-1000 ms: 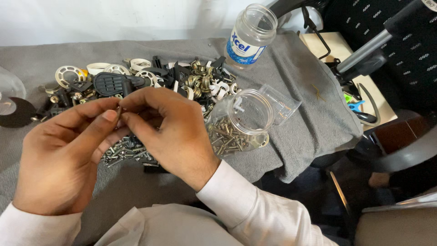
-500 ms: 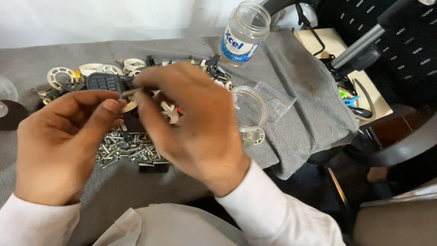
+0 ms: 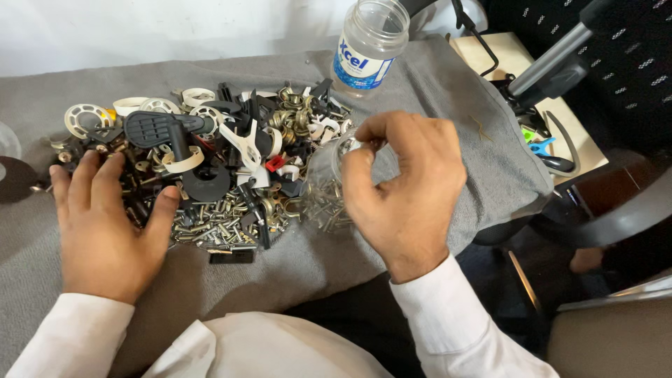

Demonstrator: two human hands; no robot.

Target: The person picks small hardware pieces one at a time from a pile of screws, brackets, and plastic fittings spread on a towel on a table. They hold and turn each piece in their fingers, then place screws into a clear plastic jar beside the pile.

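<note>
A grey cloth [image 3: 434,91] covers the counter, set against a pale wall, with a heap of small hardware [image 3: 231,168] spread across its middle. At the far left edge sits a dark round disc [image 3: 14,183]. The left hand [image 3: 105,224] lies flat on the near left side of the heap, fingers [image 3: 84,175] spread and released, palm down on screws and dark bits, grasping nothing. Just beyond its fingertips lie white plastic rings [image 3: 87,117] and a black ribbed handle-like part [image 3: 155,127]; a black round cap [image 3: 205,183], a white clip [image 3: 245,143] and brass-coloured rings [image 3: 290,120] crowd the centre, with a loose drift of silver screws [image 3: 217,229] at the near edge. Right of the heap stands a small clear jar [image 3: 325,189] partly filled with screws; the right hand [image 3: 406,189] covers its right side, fingers [image 3: 364,150] pinched together over its mouth, whether on a small part cannot be told. Behind, a clear plastic jar with a blue label [image 3: 367,49] stands open. At far right, off the cloth, are black chair arms [image 3: 560,63] and blue-handled scissors [image 3: 540,148] on a tan surface
</note>
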